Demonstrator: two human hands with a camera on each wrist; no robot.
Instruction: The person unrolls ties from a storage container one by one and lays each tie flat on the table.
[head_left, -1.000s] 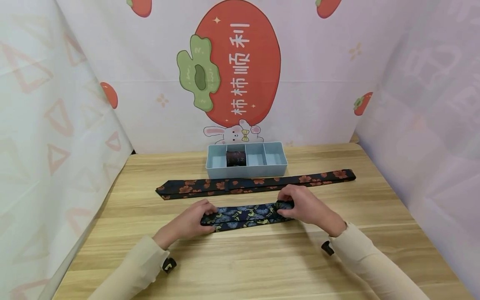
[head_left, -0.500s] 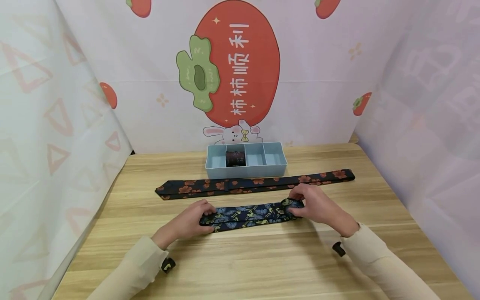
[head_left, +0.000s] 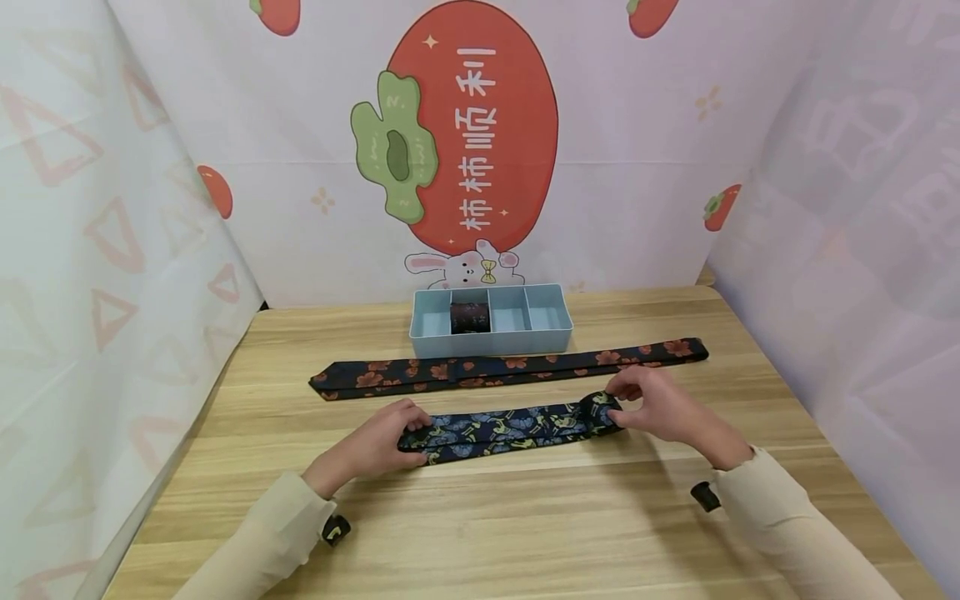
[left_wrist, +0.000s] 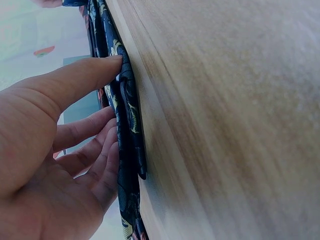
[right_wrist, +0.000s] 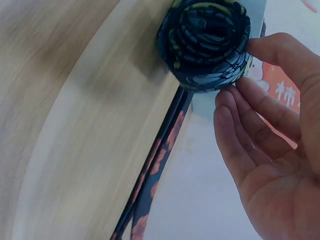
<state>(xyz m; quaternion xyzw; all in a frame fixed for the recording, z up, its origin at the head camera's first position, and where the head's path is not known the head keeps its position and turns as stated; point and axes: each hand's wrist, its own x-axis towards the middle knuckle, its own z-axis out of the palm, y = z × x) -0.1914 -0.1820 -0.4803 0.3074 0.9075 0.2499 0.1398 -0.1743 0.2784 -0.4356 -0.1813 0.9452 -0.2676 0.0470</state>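
A dark necktie with a blue and yellow pattern (head_left: 495, 433) lies across the table, its right end wound into a roll (head_left: 598, 412). At the flat left end, my left hand (head_left: 378, 442) holds it across the width, thumb on the near edge and fingers on the far edge. The left wrist view shows the thumb against the layered cloth and the fingers partly behind it. My right hand (head_left: 663, 408) grips the roll's right side with thumb and fingertips. Seen in the right wrist view, the roll (right_wrist: 207, 45) shows its spiral layers, with the thumb and index finger touching its outside.
Behind, a second necktie, dark with orange flowers (head_left: 517, 364), stretches lengthwise. Past it stands a light blue divided box (head_left: 495, 342); a rolled dark necktie (head_left: 470, 317) sits in its second compartment from the left. A printed cloth (head_left: 637, 208) hangs at the table's back edge.
My right hand has moved to the right together with the roll, and the flat stretch of the blue necktie has grown longer. My left hand has stayed almost still.
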